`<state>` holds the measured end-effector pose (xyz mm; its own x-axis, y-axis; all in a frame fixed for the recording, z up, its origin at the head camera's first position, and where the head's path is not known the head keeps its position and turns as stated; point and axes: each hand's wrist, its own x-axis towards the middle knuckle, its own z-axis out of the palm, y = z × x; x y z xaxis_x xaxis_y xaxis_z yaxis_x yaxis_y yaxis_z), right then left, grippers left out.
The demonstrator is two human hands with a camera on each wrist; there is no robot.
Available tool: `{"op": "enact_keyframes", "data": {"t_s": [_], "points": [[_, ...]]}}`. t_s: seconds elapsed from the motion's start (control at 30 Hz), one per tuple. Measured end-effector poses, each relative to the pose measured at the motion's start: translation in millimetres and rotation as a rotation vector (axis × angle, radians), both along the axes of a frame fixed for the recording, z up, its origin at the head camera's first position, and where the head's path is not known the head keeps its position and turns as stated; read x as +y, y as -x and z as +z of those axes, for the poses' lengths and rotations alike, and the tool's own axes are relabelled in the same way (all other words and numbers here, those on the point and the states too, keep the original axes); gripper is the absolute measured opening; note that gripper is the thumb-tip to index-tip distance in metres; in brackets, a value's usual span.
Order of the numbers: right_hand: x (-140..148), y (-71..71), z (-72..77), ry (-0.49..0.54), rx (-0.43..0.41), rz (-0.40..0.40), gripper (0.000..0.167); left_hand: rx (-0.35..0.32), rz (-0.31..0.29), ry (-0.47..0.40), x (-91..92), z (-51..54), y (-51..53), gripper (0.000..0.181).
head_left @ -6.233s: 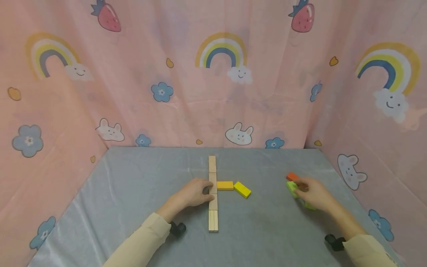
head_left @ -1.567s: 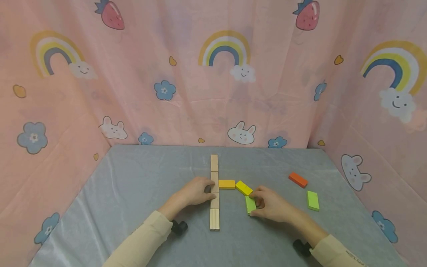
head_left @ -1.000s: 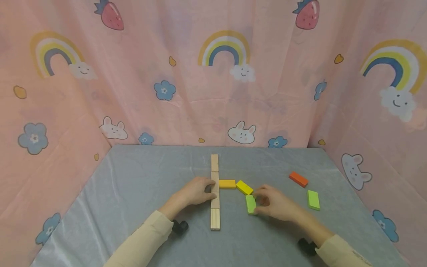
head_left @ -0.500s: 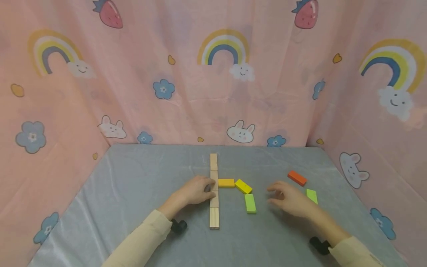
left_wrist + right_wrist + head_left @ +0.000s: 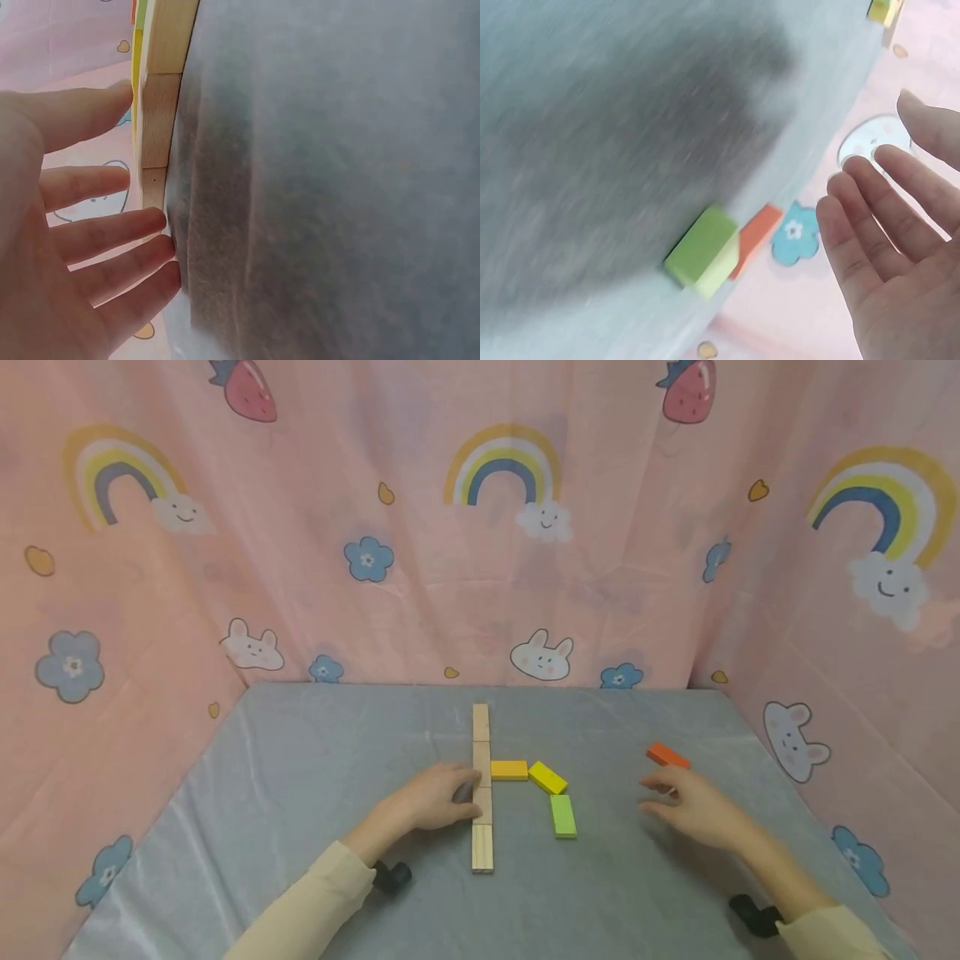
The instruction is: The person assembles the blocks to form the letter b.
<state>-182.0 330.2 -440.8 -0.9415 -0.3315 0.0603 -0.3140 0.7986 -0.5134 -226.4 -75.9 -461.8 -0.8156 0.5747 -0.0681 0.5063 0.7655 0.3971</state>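
r hand (image 5: 686, 806) lax, empty, nr still-loose orange block (image 5: 665, 754) + green block (image 5: 703, 251); l hand (image 5: 427, 800) lax, empty, by wood row (image 5: 485, 795); coloured arc (image 5: 547, 777) laid rt of it.

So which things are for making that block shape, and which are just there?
For the shape:
four plain blocks
orange-yellow block
yellow block
placed green block
probably the loose green block and red-orange block too

Just there:
pink curtain
grey cloth

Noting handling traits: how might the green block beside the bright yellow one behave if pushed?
The green block would probably stay stiff, judging by its straight edges. Lying flat on the gray cloth, it seems unlikely to roll or tip.
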Motion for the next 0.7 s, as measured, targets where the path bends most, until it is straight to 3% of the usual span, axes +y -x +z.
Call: {"op": "enact_keyframes", "data": {"t_s": [0.2, 0.5, 0.7], "points": [[14.8, -5.1, 3.4, -0.048, 0.03, -0.019, 0.04, -0.012, -0.031, 0.029, -2.3, -0.4, -2.3, 0.067], [40.8, -5.4, -0.5, -0.049, 0.066, -0.07, 0.038, -0.023, -0.022, 0.054, 0.4, -0.4, -2.9, 0.07], [55.7, -1.9, -4.0, -0.053, 0.024, -0.077, 0.042, -0.018, -0.016, 0.059, 1.4, 1.1, -3.8, 0.069]]}}
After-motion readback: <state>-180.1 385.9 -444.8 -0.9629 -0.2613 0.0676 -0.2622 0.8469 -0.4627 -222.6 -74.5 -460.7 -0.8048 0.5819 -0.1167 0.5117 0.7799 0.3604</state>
